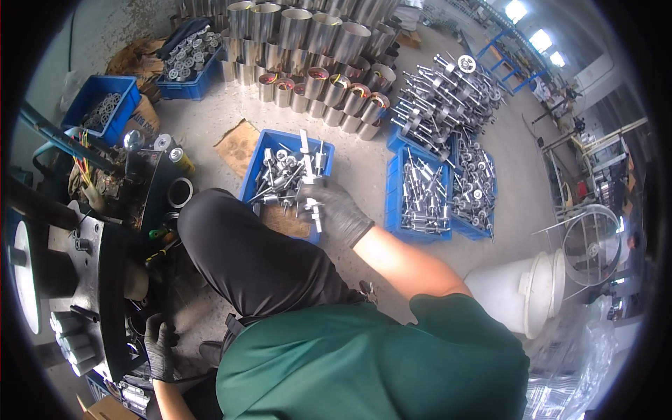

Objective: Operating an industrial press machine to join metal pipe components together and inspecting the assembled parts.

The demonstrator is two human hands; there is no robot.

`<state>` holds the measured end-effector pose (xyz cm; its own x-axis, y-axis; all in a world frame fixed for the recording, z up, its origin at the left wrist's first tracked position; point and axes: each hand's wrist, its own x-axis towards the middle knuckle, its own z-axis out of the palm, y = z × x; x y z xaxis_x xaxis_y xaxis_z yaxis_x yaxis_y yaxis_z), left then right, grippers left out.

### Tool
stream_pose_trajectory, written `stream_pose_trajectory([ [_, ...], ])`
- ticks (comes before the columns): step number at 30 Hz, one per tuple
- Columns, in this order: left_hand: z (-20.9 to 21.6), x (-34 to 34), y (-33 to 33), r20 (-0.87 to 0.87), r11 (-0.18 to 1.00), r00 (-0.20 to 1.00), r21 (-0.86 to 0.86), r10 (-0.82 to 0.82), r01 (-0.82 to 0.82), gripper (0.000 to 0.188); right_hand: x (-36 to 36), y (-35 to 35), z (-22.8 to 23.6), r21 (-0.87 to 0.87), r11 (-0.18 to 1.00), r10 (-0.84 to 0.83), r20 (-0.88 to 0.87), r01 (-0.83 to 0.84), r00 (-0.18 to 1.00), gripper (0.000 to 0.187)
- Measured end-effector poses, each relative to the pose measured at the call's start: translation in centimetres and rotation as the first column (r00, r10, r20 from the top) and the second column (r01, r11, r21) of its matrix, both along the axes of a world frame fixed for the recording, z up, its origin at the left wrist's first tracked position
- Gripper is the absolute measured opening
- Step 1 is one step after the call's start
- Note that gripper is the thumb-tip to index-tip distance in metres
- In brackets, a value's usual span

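1. The right hand (336,210), in a dark glove, reaches out over the near edge of a blue bin (260,157) on the floor, and its fingers are clamped around a metal shaft (309,183).
2. The shaft stands almost upright in the grip, one end poking up above the glove and the other showing below it, over the bin's near right corner.
3. The bin holds a loose heap of like shafts, bright steel with stepped collars.
4. The left hand (161,346), also gloved, is low at the near left beside a dark machine (91,280); it rests against the machine's edge, and I cannot tell whether it grips anything.
5. The two hands are well apart, with the person's dark-clad knee between them.
6. Handling, as a judgement: the shaft looks solid, stiff and fairly heavy for its length, not fragile. Its polished surface may be slick, perhaps oily, so the glove helps.
7. The best hold seems to be around the middle, near a collar, which would stop it sliding through the fingers.
8. Right of the bin sit two more blue bins (420,231) of shafts; far off stand rows of steel cans (308,35).
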<state>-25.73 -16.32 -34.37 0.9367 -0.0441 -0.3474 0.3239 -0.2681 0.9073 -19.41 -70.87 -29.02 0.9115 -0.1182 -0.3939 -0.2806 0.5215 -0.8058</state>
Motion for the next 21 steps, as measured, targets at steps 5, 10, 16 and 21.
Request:
stream_pose_trajectory([
  [5,-1.2,-0.5,0.8,-0.088,0.999,0.996,0.041,-0.004,0.007,0.036,-5.3,-12.6,-14.6,-0.176,0.819,-0.573,-0.302,0.547,0.761,0.016],
  [10,-2.6,-1.0,1.5,-0.137,0.998,0.99,0.049,-0.042,0.049,0.037,-12.5,-26.6,-22.5,-0.706,0.326,-0.921,-0.089,0.629,0.379,0.026],
  [16,-4.1,-1.0,2.0,-0.203,0.993,0.978,0.101,-0.044,0.065,0.032,-19.2,-37.3,-19.8,-0.998,0.03,-0.919,-0.009,0.047,0.394,0.048],
  [21,-4.0,-0.7,1.6,-0.216,0.979,0.973,0.169,-0.075,0.113,0.029,-19.6,-40.2,-21.3,-0.973,-0.179,-0.88,0.092,-0.146,0.465,0.038],
])
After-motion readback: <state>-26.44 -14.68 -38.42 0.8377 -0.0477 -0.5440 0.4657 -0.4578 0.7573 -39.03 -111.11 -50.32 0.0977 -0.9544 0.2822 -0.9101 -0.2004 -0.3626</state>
